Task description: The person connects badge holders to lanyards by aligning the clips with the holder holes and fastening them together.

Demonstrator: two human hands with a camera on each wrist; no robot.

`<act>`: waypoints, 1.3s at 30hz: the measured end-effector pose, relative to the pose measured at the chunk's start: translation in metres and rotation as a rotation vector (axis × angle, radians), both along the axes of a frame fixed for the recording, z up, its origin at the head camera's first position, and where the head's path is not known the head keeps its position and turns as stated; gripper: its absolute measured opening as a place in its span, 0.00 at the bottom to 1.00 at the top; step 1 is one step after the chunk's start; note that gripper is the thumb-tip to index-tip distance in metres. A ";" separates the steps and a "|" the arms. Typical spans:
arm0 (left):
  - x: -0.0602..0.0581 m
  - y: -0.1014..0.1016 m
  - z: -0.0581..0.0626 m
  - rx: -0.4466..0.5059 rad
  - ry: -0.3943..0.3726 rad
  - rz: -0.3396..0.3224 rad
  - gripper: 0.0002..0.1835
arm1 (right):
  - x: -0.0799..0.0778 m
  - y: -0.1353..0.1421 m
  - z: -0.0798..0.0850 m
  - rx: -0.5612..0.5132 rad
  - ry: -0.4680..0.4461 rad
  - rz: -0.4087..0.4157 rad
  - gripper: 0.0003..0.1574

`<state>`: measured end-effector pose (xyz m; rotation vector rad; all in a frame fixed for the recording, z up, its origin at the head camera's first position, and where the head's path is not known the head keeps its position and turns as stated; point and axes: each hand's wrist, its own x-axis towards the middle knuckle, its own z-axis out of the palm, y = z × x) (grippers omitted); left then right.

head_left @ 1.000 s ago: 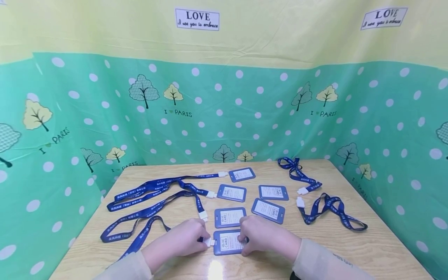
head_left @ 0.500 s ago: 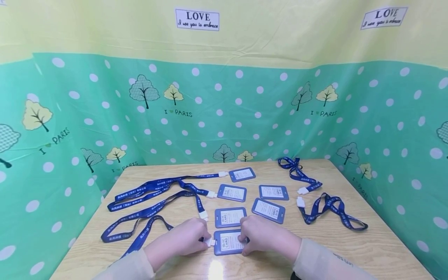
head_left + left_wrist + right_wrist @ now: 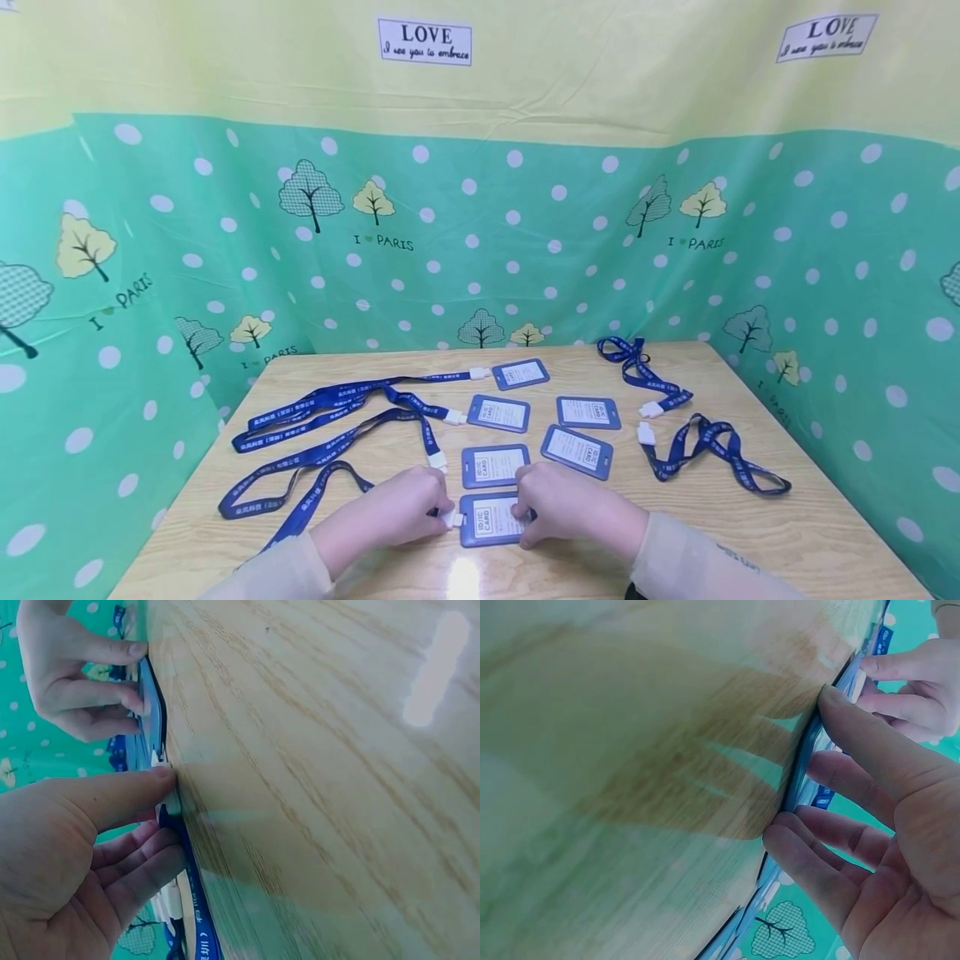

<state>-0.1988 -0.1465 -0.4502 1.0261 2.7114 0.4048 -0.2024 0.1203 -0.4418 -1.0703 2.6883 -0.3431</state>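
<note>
My left hand (image 3: 401, 510) pinches the white plastic clip (image 3: 452, 519) of a blue lanyard (image 3: 306, 504) between thumb and fingers, low at the table's front. Directly right of the clip, and in line with it, lies a blue ID card holder (image 3: 486, 521) with a white card showing. My right hand (image 3: 566, 504) grips the holder's right end, thumb on the near edge and fingers on the far edge. In the right wrist view the fingertips (image 3: 832, 697) press along the holder's blue edge (image 3: 801, 761). The left wrist view shows the thumb (image 3: 150, 784) on the clip.
Another card holder (image 3: 495, 465) lies just beyond the held one, with several more behind it. Lanyards (image 3: 315, 406) stretch over the table's left side, white clips toward the holders. Two more lanyards (image 3: 720, 450) lie at right. A printed curtain (image 3: 480, 242) surrounds the wooden table (image 3: 757, 550).
</note>
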 end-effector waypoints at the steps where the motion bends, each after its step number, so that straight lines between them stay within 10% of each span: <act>1: 0.000 0.000 0.000 0.002 0.001 -0.002 0.03 | 0.000 0.000 0.000 0.001 0.001 0.000 0.24; 39: -0.002 0.000 -0.001 0.004 -0.004 -0.012 0.04 | -0.002 0.000 0.003 -0.010 -0.033 -0.002 0.23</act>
